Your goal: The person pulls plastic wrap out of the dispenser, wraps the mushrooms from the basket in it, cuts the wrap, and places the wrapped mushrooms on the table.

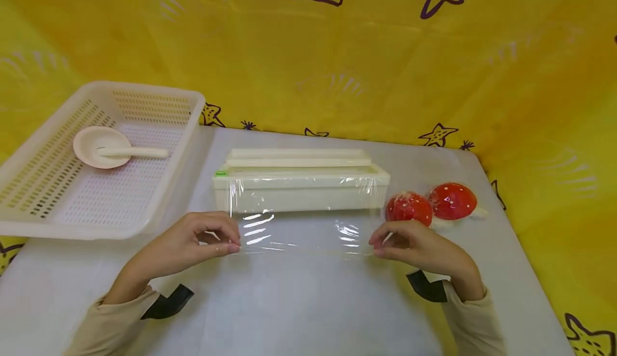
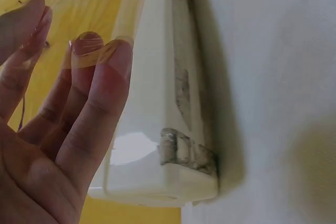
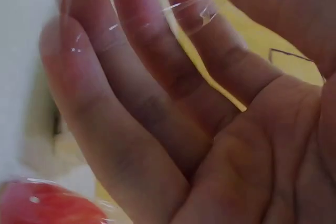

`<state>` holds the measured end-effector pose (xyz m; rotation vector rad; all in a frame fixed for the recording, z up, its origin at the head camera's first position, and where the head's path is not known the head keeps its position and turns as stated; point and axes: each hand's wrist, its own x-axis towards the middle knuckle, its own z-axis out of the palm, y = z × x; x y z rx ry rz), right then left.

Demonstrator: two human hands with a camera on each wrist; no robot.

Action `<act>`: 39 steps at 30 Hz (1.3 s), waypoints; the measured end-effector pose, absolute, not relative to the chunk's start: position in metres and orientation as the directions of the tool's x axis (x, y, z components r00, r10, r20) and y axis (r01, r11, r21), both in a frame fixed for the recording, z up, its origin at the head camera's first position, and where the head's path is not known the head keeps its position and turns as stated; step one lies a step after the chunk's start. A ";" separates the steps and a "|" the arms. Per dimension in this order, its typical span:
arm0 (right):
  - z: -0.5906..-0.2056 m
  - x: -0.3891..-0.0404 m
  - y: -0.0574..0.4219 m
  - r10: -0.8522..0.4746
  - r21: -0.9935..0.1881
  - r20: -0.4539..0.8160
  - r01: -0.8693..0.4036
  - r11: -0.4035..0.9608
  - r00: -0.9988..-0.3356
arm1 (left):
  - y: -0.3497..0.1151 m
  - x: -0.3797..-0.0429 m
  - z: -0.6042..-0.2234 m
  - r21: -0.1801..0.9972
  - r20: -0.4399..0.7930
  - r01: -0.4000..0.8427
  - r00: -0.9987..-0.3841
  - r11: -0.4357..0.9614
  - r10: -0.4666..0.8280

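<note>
A clear sheet of plastic wrap [image 1: 257, 223] stretches toward me from a long off-white plastic wrap dispenser [image 1: 301, 198]. My left hand [image 1: 202, 236] pinches the near left corner of the sheet between thumb and fingers. At the opposite corner, the right hand [image 1: 419, 249] pinches the film the same way. In the left wrist view, film lies across the fingertips [image 2: 113, 59], with the dispenser [image 2: 149, 129] behind them. Shiny film also covers the fingertips [image 3: 65, 40] in the right wrist view. The sheet is held up in front of the dispenser, fairly taut.
A white perforated basket [image 1: 173, 184] at the left holds a pale ladle [image 1: 103, 146]. Right of the dispenser, behind my right hand, lie two red, white-dotted rounded objects [image 1: 453, 201] in clear film. A yellow patterned cloth [image 1: 308, 51] hangs behind the white table [image 1: 308, 313].
</note>
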<state>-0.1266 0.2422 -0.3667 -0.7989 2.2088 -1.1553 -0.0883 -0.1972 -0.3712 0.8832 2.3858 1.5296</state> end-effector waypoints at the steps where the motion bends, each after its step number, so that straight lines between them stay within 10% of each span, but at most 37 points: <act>1: -0.369 -0.128 0.240 -0.690 -0.845 -0.185 -0.245 0.475 -0.699 | -0.198 -0.089 -0.375 0.871 0.162 0.379 -0.824 0.314 0.543; 14: -0.398 -0.142 0.232 -0.622 -0.868 -0.347 -0.011 0.497 -0.702 | -0.200 -0.095 -0.413 0.919 -0.062 0.117 -0.900 0.377 0.432; 39: -0.416 -0.151 0.230 -0.644 -0.875 -0.325 -0.037 0.482 -0.692 | -0.185 -0.095 -0.418 0.853 -0.152 0.094 -0.896 0.513 0.417</act>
